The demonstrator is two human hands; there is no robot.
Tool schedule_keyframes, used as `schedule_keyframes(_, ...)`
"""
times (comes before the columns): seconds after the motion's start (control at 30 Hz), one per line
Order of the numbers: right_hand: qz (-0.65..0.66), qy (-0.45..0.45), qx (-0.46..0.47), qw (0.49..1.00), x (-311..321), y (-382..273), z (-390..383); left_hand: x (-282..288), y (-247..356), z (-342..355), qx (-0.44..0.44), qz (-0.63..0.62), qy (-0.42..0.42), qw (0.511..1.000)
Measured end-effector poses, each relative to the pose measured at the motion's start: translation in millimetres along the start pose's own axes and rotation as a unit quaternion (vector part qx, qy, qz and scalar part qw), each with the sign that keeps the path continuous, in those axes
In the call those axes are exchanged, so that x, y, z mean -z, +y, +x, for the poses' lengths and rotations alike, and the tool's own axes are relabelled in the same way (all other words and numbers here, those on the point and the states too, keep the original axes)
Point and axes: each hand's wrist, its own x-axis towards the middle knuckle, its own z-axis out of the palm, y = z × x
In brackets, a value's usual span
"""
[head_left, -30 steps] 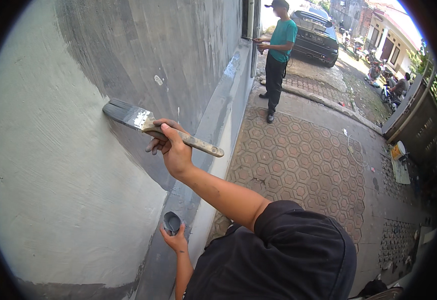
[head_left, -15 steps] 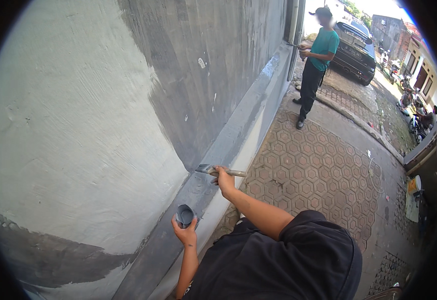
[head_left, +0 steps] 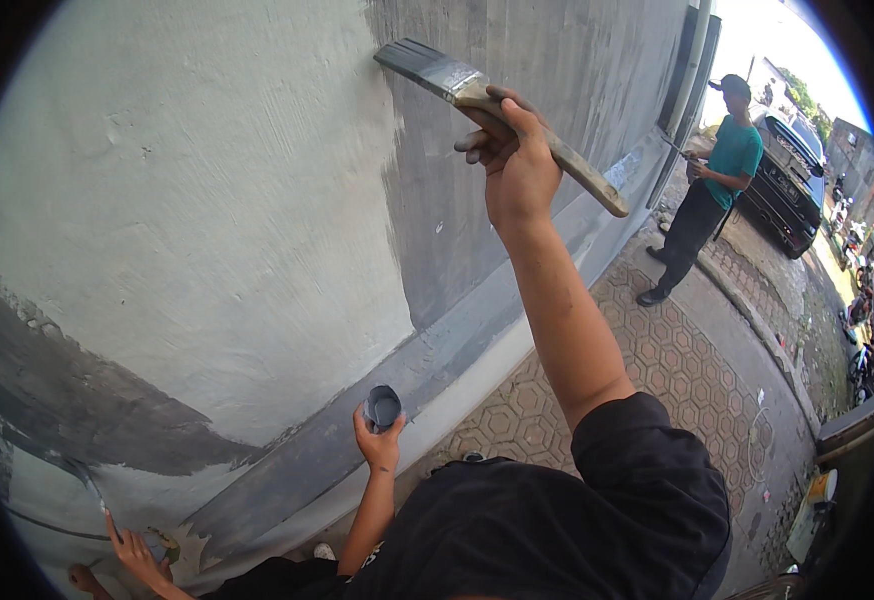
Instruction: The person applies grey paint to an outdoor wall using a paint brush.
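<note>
My right hand (head_left: 517, 175) grips a wide paintbrush (head_left: 587, 180) by its wooden handle, raised high. The grey-coated bristles are at the wall (head_left: 207, 200), along the border between the pale coat and the darker grey upper patch (head_left: 437, 240). Lower down, my left hand (head_left: 375, 440) holds a small cup of grey paint (head_left: 384, 405) beside the grey sloped ledge (head_left: 287, 450) at the wall's foot.
At lower left, another person's hands (head_left: 142, 560) work with a thin brush (head_left: 87, 475). A person (head_left: 727, 160) in a teal shirt stands beyond, near a dark car (head_left: 785, 180). Hexagonal pavers (head_left: 667, 370), a curb (head_left: 767, 340) and a white bucket (head_left: 819, 488) lie rightward.
My right hand dipped toward the ledge half a second ago and has since risen high up the wall with the brush. The view has swung left, bringing another worker's hands into sight.
</note>
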Motion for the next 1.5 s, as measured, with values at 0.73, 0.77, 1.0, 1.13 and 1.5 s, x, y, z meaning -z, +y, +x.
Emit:
schedule_keyframes(0.73, -0.171, 0.113, -0.267, 0.942, 149, 147, -88, -44, -18, -8, 0.021, 0.026, 0.031, 0.999)
schedule_keyframes(0.77, -0.161, 0.101, -0.252, 0.949, 126, 123, -63, -47, -15, -6, 0.02, 0.019, 0.025, 0.999)
schedule_keyframes(1.0, 0.003, -0.068, 0.041, 0.997, -30, -35, 40, -40, -15, 24, -0.002, 0.026, 0.006, 1.0)
schedule_keyframes(1.13, 0.067, -0.101, 0.161, 0.979, -63, -42, 78, -37, -5, 42, -0.014, 0.041, -0.008, 0.999)
schedule_keyframes(1.5, -0.101, 0.123, -0.177, 0.971, 146, 121, -118, -20, -13, 70, -0.034, 0.055, -0.043, 0.997)
